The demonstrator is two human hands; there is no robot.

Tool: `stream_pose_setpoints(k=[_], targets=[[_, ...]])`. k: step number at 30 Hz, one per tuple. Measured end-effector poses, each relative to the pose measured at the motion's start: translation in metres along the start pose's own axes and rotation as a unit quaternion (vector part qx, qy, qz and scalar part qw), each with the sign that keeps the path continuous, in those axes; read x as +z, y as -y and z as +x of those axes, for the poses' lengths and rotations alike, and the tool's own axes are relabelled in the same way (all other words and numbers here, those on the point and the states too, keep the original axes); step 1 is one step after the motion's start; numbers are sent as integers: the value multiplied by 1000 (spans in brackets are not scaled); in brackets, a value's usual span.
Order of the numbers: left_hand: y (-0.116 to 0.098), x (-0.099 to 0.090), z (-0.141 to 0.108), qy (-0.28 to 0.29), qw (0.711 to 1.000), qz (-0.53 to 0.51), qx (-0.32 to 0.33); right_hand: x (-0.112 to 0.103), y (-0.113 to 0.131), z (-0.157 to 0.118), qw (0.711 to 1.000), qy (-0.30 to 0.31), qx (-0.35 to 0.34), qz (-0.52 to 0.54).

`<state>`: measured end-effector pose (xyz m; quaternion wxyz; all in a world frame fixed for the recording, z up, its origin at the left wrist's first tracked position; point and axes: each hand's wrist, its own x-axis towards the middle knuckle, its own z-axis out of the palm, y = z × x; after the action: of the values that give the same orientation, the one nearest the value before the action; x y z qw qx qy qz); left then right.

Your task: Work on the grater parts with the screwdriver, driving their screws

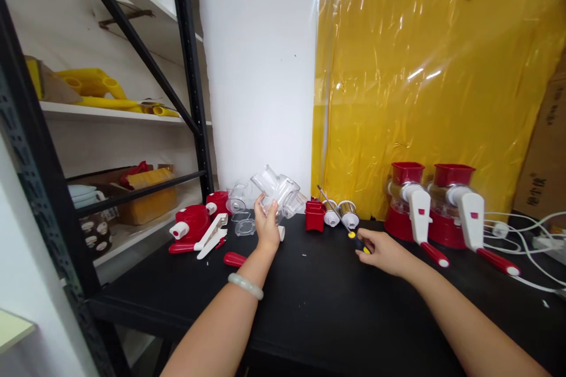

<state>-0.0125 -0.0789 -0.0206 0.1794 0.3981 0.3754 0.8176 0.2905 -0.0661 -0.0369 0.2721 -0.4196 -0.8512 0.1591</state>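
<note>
My left hand (267, 225) is closed around a clear plastic housing (279, 189) with a tube-like neck, raised above the black tabletop. My right hand (375, 250) grips a screwdriver (357, 241) by its black and yellow handle; the long shaft points up and to the left. Just behind that shaft lie two metal grater drums (349, 212) with white ends, beside a red plastic piece (314, 216). Left of my left hand are red bases (192, 222), white crank arms (211, 235) and a clear ring (245, 227). A red handle (234, 259) lies partly hidden behind my left forearm.
Two assembled red and white rotary graters (407, 200) stand on the right, their cranks pointing forward. White cables (508, 241) lie beyond them. A black-framed shelf (190, 59) rises at the left. Yellow plastic sheeting (420, 88) covers the back wall.
</note>
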Motion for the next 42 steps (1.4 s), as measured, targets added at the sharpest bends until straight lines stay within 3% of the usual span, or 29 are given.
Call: stream_pose_setpoints(k=[10,42], targets=[[-5,1,0,-32,996,-22,-84,1,-1,-1,998,39,5,-40],[-11,2,-7,-1,999,-8,-45,3,7,-1,998,53,17,-13]])
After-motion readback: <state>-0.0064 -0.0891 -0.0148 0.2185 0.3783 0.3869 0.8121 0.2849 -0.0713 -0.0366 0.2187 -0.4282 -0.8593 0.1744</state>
